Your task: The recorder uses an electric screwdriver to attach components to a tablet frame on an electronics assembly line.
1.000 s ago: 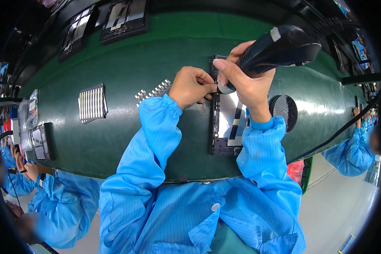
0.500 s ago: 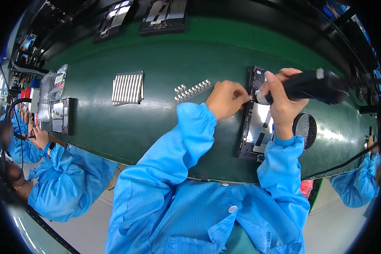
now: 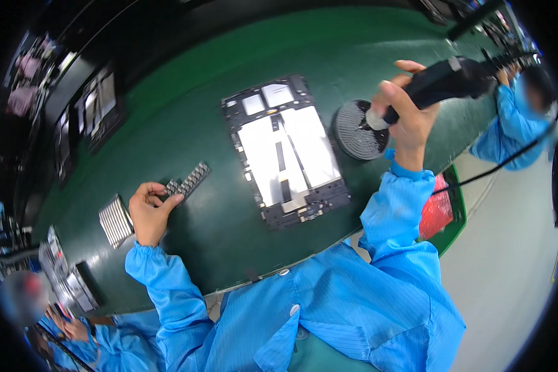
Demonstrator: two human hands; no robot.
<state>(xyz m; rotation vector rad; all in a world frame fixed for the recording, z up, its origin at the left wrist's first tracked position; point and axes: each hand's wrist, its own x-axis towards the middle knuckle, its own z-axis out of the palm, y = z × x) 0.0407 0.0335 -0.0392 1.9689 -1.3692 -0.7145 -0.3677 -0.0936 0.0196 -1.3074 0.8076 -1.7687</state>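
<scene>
My left hand (image 3: pixel 152 211) pinches the near end of a dark strip of small pale parts (image 3: pixel 193 178), thumb and fingers bent around it. In my right hand (image 3: pixel 409 118) is a black electric screwdriver (image 3: pixel 443 84), held slanted with its pale collar low. Its tip is over a round black dish of small screws (image 3: pixel 352 137); motion blur hides whether it touches a screw. Between my hands lies an open tablet-like device (image 3: pixel 296 152), with a black frame, silvery-white panels and dark ribbon cables. Neither hand touches it.
Left of my left hand is a stack of pale striped strips (image 3: pixel 114 224). Further left are clear plastic packaging (image 3: pixel 54 260) and a co-worker's hands (image 3: pixel 71 325). More devices (image 3: pixel 102 105) stand at the far left. A green crate (image 3: pixel 456 217) holding red wrap sits below the table's right edge.
The view has turned. My left hand has left the device's edge and taken hold of the parts strip. My right hand has carried the screwdriver from the device to the round dish.
</scene>
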